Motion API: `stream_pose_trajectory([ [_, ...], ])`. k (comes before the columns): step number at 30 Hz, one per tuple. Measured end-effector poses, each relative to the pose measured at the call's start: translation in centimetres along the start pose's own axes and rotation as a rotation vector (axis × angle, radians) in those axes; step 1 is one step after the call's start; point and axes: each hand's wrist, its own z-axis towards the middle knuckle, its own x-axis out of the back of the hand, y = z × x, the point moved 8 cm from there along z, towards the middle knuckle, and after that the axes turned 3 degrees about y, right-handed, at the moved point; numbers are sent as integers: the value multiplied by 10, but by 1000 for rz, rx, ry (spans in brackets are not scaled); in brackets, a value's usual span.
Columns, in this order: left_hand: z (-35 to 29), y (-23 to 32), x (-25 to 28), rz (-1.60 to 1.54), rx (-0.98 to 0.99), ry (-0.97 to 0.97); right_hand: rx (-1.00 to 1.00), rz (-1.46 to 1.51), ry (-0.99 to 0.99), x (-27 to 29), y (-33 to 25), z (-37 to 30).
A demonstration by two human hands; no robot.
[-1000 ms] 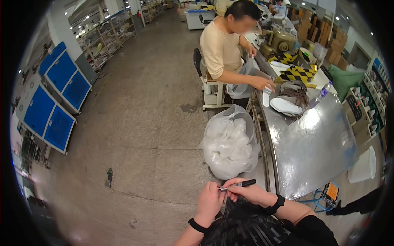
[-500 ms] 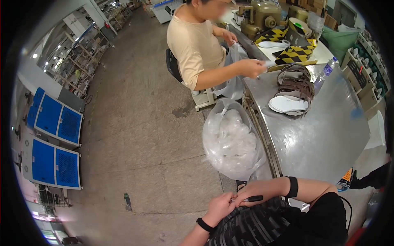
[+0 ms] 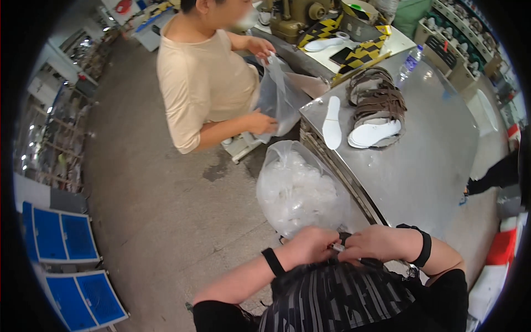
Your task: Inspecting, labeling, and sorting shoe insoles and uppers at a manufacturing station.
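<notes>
At my lap my left hand (image 3: 315, 244) and my right hand (image 3: 375, 242) are close together, fingers bent. Between their fingertips shows a small pale, metallic-looking piece (image 3: 337, 247); most of it is covered and I cannot tell its kind. Both hands seem closed around it. Beyond them, on the floor beside the table, stands a clear plastic bag (image 3: 301, 193) filled with white, crumpled-looking stuff. On the metal table (image 3: 426, 166) lie brown lace-up shoe uppers (image 3: 381, 102) in a row, with white insoles (image 3: 376, 133) on the near end. Another white insole (image 3: 332, 124) lies beside them at the edge.
A person in a beige top (image 3: 202, 83) sits at the far left of the table, both hands on a clear bag (image 3: 279, 94). A bottle (image 3: 410, 62), a sewing machine (image 3: 290, 19) and yellow-black taped trays (image 3: 359, 55) stand farther back. Blue cabinets (image 3: 66, 238) line the left.
My view has shifted, and my hands have come up and level with each other. The dark pen-like end no longer shows. The other person has laid an insole on the table and reached back to the bag.
</notes>
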Motion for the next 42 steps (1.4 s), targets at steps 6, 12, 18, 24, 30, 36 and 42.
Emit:
stream_pose_trajectory([
  [6, 23, -27, 67, 221, -23, 68, -222, 366, 600, 24, 31, 30],
  [12, 26, -44, 93, 266, 69, 309, -290, 1342, 1103, -10, 89, 41],
  [18, 29, -58, 94, 273, 183, 440, -418, 1303, 1051, 0, 109, 44],
  [24, 46, -33, 71, 104, 124, 185, -703, 870, 877, 14, 160, 11],
  [30, 80, -4, 64, 671, -223, 156, -656, 804, 229, 15, 143, 13],
  [36, 86, -45, 61, 529, -58, 246, -542, 1379, 471, 40, 134, -7],
  [42, 112, -60, 76, 203, 43, 419, 10, 1691, 673, 52, 130, 12],
])
